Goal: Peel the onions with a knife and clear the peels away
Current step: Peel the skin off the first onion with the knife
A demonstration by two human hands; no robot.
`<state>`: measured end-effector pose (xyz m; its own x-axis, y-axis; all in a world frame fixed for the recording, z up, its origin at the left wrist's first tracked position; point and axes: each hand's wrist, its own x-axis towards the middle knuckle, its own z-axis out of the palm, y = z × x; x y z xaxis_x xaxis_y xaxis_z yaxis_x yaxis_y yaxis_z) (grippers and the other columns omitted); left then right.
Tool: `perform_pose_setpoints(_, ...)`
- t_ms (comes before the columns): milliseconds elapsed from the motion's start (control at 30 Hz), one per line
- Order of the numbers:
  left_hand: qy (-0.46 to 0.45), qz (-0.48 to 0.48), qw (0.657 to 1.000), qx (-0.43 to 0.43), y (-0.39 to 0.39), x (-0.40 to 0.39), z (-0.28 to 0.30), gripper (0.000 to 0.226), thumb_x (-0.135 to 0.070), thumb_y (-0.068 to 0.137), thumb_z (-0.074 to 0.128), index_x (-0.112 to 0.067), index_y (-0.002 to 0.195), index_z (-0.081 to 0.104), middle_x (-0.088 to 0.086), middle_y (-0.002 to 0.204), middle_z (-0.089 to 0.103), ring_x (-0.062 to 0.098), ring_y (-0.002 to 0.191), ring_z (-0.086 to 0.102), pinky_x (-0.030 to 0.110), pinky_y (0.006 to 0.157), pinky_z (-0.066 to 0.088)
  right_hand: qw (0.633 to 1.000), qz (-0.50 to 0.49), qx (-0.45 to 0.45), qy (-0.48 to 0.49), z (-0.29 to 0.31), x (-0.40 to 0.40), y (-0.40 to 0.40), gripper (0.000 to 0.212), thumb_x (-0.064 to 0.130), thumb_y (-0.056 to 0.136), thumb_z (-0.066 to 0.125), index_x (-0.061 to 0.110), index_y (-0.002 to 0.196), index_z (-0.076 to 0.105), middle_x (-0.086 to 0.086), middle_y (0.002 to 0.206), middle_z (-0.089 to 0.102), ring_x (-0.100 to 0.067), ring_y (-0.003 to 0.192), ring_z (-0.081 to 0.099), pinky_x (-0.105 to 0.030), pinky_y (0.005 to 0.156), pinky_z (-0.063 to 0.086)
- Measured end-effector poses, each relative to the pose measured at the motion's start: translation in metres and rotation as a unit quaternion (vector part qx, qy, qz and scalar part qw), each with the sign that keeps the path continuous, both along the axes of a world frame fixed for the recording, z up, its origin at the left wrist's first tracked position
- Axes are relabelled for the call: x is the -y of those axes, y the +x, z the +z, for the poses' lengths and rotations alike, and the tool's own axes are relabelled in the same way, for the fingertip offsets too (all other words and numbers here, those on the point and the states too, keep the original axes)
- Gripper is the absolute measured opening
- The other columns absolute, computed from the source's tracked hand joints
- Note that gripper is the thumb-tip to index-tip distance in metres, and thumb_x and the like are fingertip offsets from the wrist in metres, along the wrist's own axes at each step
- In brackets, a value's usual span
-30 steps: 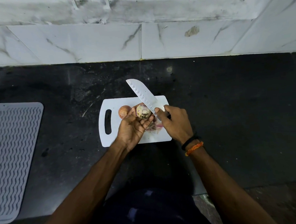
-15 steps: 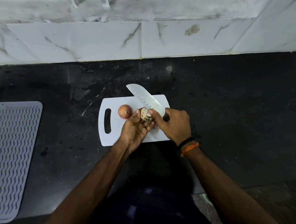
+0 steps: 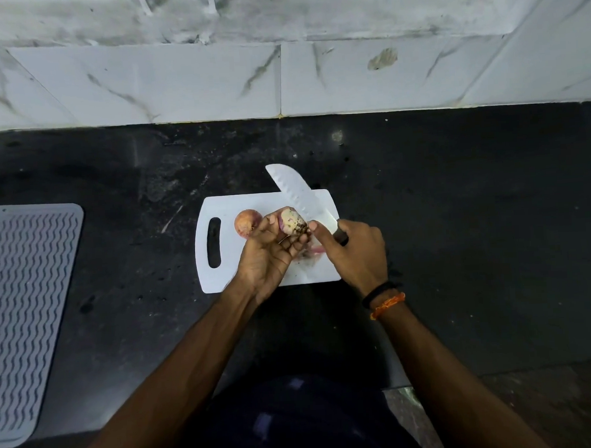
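With your left hand (image 3: 266, 251) closed around the half-peeled onion (image 3: 292, 220) above the cutting board (image 3: 221, 279), keep your right hand (image 3: 355, 251) firm on the knife (image 3: 297, 194) and lift skin shallowly, thumb clear.

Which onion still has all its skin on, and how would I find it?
Find the white cutting board on the black counter. The unpeeled onion lies on it beside the handle slot, round and orange-brown. The other onion is pale and held in the left hand.
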<state>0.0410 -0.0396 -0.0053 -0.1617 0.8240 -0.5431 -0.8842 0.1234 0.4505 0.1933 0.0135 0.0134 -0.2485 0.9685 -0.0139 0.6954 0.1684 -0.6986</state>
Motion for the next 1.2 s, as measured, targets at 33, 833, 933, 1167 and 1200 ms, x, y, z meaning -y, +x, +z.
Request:
perform_pose_setpoints(33,0.007,0.004,1.0,0.005,0.0,0.0,-0.001,0.033,-0.007,0.103,0.04,0.0,0.134,0.048,0.02,0.116,0.068,0.028,0.095,0.072,0.036,0.081,0.06,1.0,0.008,0.009,0.008,0.001,0.001,0.0,0.06,0.058,0.089,0.062,0.014,0.054,0.044,0.008,0.046,0.041,-0.01,0.046,0.043,-0.027,0.049,0.03)
perform_pose_setpoints(833,0.024,-0.016,0.998,-0.058,0.001,-0.001,0.004,0.012,-0.006,0.102,0.05,-0.007,0.093,0.058,0.012,0.102,0.073,0.029,0.094,0.074,0.039,0.08,0.061,0.996,0.035,0.046,0.072,-0.007,0.002,0.0,0.059,0.064,0.09,0.051,0.017,0.055,0.043,0.008,0.045,0.041,-0.008,0.04,0.04,-0.02,0.045,0.023)
perform_pose_setpoints(933,0.019,-0.017,0.998,-0.053,0.002,-0.003,0.004,0.013,-0.005,0.101,0.051,-0.007,0.092,0.058,0.013,0.103,0.072,0.03,0.094,0.074,0.041,0.083,0.061,0.997,0.025,0.038,0.068,-0.008,0.001,0.0,0.058,0.06,0.092,0.057,0.016,0.056,0.045,0.007,0.046,0.044,-0.008,0.041,0.04,-0.021,0.045,0.024)
perform_pose_setpoints(1167,0.004,-0.018,0.998,-0.056,0.002,-0.002,0.006,0.007,-0.011,0.086,0.067,-0.009,0.088,0.061,0.014,0.101,0.072,0.032,0.099,0.073,0.041,0.081,0.06,0.995,0.036,0.045,0.078,-0.004,-0.006,0.0,0.067,0.077,0.082,0.045,0.014,0.062,0.055,0.004,0.053,0.055,-0.014,0.047,0.051,-0.025,0.046,0.035)
perform_pose_setpoints(1200,0.004,-0.021,0.998,-0.061,0.002,-0.001,0.006,0.008,-0.011,0.085,0.068,-0.009,0.087,0.061,0.013,0.1,0.072,0.032,0.1,0.072,0.041,0.082,0.059,0.995,0.034,0.052,0.08,-0.004,-0.006,0.0,0.069,0.078,0.082,0.044,0.014,0.063,0.057,0.004,0.053,0.056,-0.013,0.047,0.052,-0.025,0.046,0.036)
